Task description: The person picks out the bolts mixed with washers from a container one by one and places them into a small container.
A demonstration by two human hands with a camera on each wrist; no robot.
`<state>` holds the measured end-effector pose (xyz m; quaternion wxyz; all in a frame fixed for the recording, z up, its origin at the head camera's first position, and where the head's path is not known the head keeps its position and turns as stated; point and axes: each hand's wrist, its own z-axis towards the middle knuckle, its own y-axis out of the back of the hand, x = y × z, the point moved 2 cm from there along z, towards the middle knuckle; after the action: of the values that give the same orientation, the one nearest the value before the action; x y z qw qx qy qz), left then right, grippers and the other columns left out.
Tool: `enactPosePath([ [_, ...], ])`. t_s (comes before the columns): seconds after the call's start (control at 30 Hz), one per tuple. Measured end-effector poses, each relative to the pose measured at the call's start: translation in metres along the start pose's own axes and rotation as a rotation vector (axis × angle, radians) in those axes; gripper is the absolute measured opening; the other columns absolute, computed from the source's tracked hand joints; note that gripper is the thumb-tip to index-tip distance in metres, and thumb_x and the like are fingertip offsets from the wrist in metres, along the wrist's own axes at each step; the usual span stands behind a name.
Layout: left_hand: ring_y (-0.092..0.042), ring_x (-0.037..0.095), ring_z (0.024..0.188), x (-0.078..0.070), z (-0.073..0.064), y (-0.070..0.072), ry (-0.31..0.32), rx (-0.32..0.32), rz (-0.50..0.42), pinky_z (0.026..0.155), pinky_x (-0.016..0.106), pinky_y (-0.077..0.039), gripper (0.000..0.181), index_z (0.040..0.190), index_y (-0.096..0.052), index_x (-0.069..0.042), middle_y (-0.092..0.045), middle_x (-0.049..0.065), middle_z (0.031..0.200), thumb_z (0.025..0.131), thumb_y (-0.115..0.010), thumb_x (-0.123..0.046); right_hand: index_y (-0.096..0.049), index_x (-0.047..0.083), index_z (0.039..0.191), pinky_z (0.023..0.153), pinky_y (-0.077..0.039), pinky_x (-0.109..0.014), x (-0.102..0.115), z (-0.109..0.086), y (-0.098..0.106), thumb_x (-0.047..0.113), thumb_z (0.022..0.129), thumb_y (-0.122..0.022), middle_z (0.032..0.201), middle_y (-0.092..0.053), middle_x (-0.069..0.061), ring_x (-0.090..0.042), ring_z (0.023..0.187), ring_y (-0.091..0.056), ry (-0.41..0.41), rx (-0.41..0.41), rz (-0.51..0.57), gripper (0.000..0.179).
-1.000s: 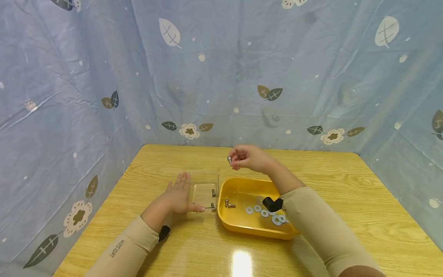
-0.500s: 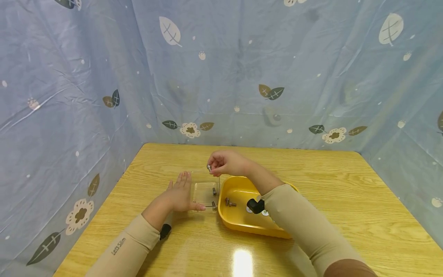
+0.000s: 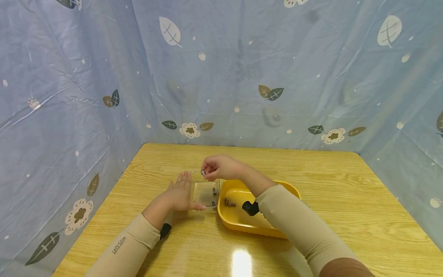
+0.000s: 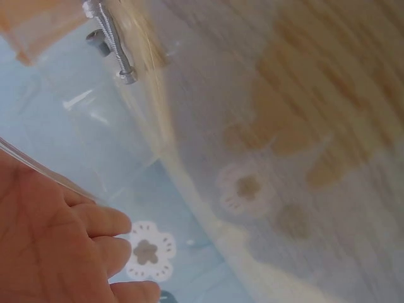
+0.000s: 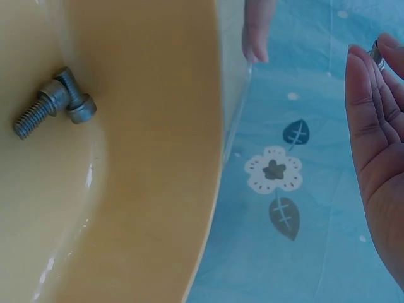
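Note:
My right hand pinches a metal socket-head screw between thumb and fingers, above the far part of a clear plastic box. The same screw shows small in the right wrist view, partly covered by the fingertips. On the box's left side rests my left hand, fingers straight and thumb stretched along the near wall. Inside the box, near its right wall, lie screws. In the left wrist view, screws show through the clear plastic, and the left hand is at lower left.
Right against the box stands a yellow tray. Two socket-head screws lie crossed near its left end. My right forearm passes over the tray and hides much of its inside. The wooden table meets a patterned curtain at the back.
My right hand has carried the screw leftward from behind the tray to above the clear box, then slightly lower. The forearm now covers the washers in the tray. My left hand stays put.

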<state>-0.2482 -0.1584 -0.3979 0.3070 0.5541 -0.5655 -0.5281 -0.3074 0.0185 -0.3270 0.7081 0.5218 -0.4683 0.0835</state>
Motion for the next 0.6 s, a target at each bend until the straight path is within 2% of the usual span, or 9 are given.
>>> enactPosePath([
  [0.43, 0.006, 0.034, 0.138, 0.0009, 0.0002, -0.0013, -0.007, -0.011, 0.013, 0.105, 0.060, -0.005, 0.132, 0.144, 0.004, 0.004, 0.008, 0.021, 0.149, 0.060, -0.053, -0.081, -0.060, 0.005, 0.100, 0.067, -0.051, -0.023, -0.0056, 0.0011, -0.0081, 0.009, 0.087, -0.062, 0.077, -0.064, 0.000, -0.011, 0.069, -0.061, -0.009, 0.031, -0.033, 0.014],
  [0.6, 0.007, 0.034, 0.138, 0.0009, 0.0003, -0.0011, -0.007, -0.010, 0.011, 0.104, 0.061, -0.005, 0.132, 0.144, 0.004, 0.004, 0.009, 0.021, 0.149, 0.060, -0.054, -0.081, -0.059, 0.006, 0.104, 0.069, -0.050, -0.022, -0.0081, -0.0016, -0.0069, 0.009, 0.089, -0.060, 0.081, -0.066, -0.006, -0.015, 0.072, -0.063, -0.018, 0.041, -0.056, 0.015],
])
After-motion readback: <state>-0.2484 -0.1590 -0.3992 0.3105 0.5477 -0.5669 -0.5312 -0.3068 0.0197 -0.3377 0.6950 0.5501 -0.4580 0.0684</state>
